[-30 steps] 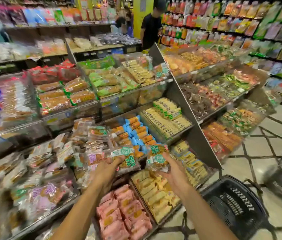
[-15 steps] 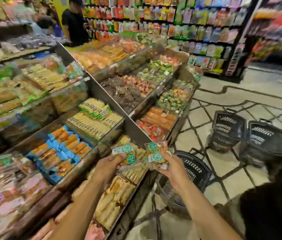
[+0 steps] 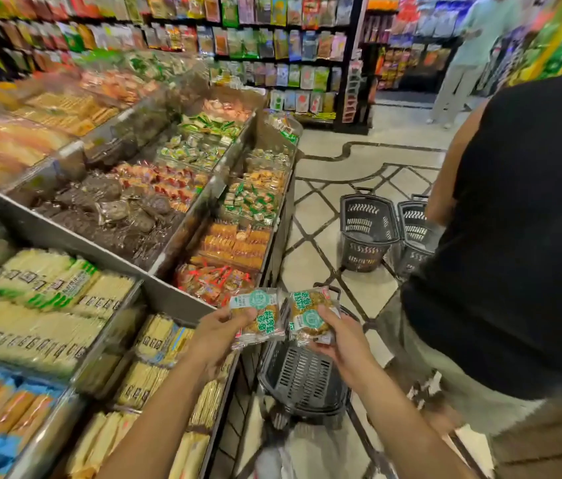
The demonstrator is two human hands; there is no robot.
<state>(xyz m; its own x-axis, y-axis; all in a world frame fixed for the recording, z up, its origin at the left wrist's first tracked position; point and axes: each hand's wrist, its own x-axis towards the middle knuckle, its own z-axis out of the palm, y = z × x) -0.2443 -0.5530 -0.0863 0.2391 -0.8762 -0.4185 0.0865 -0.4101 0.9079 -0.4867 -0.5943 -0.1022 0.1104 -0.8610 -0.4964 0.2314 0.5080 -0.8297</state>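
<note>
Clasping the left packet (image 3: 258,314) in the left hand (image 3: 217,335) and the right packet (image 3: 308,314) in the right hand (image 3: 343,342), the person holds both at lower centre, above the black basket (image 3: 302,378). Picking seems done; dropping them in remains.

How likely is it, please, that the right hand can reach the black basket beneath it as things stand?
Probably yes: the right hand, holding a snack packet, hangs over the black basket, whose top is open; nothing lies between them.
</note>
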